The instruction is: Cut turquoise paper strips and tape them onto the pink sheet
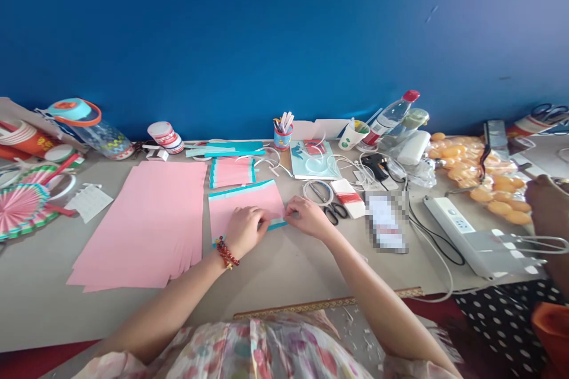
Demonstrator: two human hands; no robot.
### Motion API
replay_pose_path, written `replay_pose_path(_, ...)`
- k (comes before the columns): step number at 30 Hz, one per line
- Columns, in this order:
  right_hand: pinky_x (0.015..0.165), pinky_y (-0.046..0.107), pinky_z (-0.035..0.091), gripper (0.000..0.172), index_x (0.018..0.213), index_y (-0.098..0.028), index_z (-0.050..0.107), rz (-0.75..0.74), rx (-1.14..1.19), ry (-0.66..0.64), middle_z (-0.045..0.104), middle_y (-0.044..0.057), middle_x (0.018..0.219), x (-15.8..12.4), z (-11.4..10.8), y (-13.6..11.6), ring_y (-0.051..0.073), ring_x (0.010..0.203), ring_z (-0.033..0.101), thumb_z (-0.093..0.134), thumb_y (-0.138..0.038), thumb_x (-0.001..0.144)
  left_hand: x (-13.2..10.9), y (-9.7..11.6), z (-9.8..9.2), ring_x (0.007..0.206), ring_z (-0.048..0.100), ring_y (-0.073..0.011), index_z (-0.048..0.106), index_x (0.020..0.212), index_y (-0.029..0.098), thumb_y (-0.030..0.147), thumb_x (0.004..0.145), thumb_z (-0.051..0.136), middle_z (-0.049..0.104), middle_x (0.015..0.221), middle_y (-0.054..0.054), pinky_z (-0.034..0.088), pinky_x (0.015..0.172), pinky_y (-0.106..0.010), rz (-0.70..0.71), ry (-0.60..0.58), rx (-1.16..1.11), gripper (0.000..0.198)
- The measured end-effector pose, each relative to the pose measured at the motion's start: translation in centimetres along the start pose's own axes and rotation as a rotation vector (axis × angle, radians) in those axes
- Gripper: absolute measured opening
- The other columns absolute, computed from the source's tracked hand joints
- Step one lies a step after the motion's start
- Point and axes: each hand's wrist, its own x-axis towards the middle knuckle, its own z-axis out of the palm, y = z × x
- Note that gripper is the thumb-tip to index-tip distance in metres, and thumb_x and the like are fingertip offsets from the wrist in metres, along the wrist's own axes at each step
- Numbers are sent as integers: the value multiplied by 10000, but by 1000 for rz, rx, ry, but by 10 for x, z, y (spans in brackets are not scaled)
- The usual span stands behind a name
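Observation:
A pink paper sheet [249,201] with teal and pale blue strips along its long edges lies flat on the table before me. My left hand [246,228], a beaded bracelet at the wrist, rests over its lower part with fingers curled. That palm hides part of the lower strip. At the sheet's right end, the fingertips of my right hand [306,217] are pinched together at the edge. Just behind lies a pleated pink paper piece [232,173] with teal borders. To the left is a spread stack of pink paper sheets [146,219].
Black scissors [336,213], a white tape roll [318,192] and a white box [348,197] lie right of my hands. Farther right are a glue gun [377,166], a power strip [460,231] and another person's arm [549,225]. Paper fans [24,207] lie far left.

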Motion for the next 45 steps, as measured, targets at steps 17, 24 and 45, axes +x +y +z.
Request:
replay_pose_path(17, 716, 233, 415, 98, 787, -178, 700, -11, 41, -81, 650, 24, 860, 5, -12, 10, 155, 799, 595, 638, -104, 772, 6, 8, 0, 864, 644, -232, 679, 797, 200, 240, 880, 557, 708, 855, -61, 375, 810, -363, -55, -47, 89, 153)
replay_pose_path(24, 710, 229, 410, 95, 778, -179, 701, -23, 36, -80, 644, 21, 842, 5, -11, 11, 155, 795, 593, 644, -103, 767, 8, 5, -2, 838, 652, -225, 673, 760, 204, 255, 876, 573, 710, 831, -52, 373, 800, -349, -53, -73, 85, 162)
replay_pose_path(45, 713, 226, 413, 63, 771, -176, 705, 3, 20, -69, 636, 17, 834, 6, -9, 9, 153, 792, 590, 673, -121, 762, 10, 5, -3, 830, 665, -230, 686, 753, 217, 254, 868, 592, 730, 836, -34, 377, 796, -345, -37, -72, 43, 153)
